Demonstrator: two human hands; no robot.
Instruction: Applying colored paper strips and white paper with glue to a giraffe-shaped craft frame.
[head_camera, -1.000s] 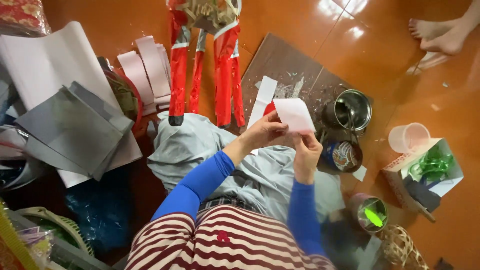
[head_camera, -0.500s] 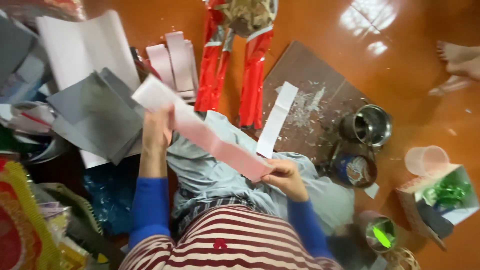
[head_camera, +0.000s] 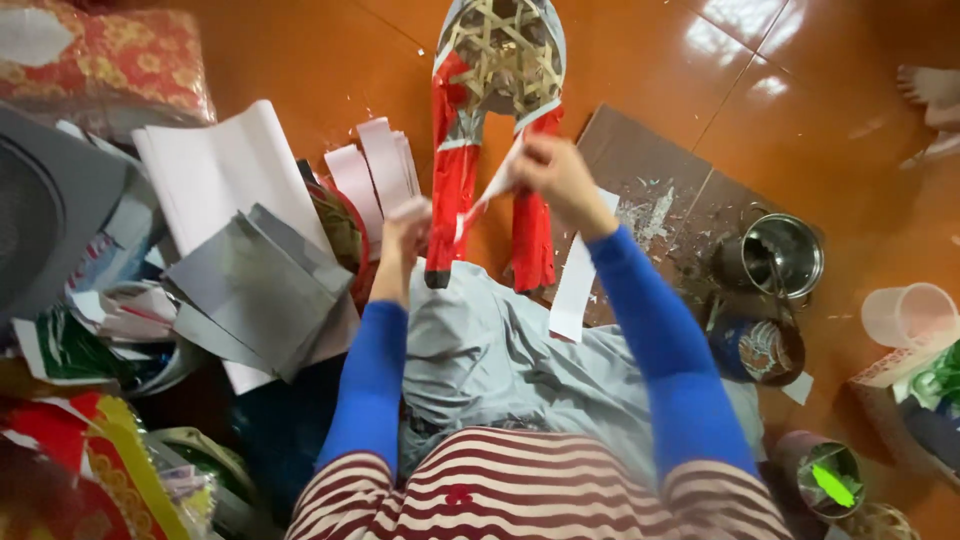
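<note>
1. Two hands hold one paper strip (head_camera: 487, 195) between them, above the lap. The left hand (head_camera: 408, 228) is closed on its lower end, and the right hand (head_camera: 552, 172) pinches its upper end, higher and further from the body.
2. The strip is in the air, stretched at a slant, just in front of the red frame (head_camera: 455, 190), a woven bamboo shape with red covering that lies on the floor (head_camera: 300, 60).
3. I judge that the step in hand is bringing the strip to the frame for sticking. The strip does not seem to touch the frame yet, though I cannot tell this for sure.
4. The next move, as I judge it, calls for keeping the strip tight and lowering it flat on a red leg without twisting.
5. Room on the left is small: a pile of grey and white sheets (head_camera: 250, 270) and more cut strips (head_camera: 375, 170) lie near the left hand.
6. On the right, a board (head_camera: 650, 190) with white smears lies beside the frame, with a metal tin (head_camera: 785, 255) at its edge and a plastic cup (head_camera: 905, 312) further away.
7. Open floor is mostly beyond the frame, at the top.
</note>
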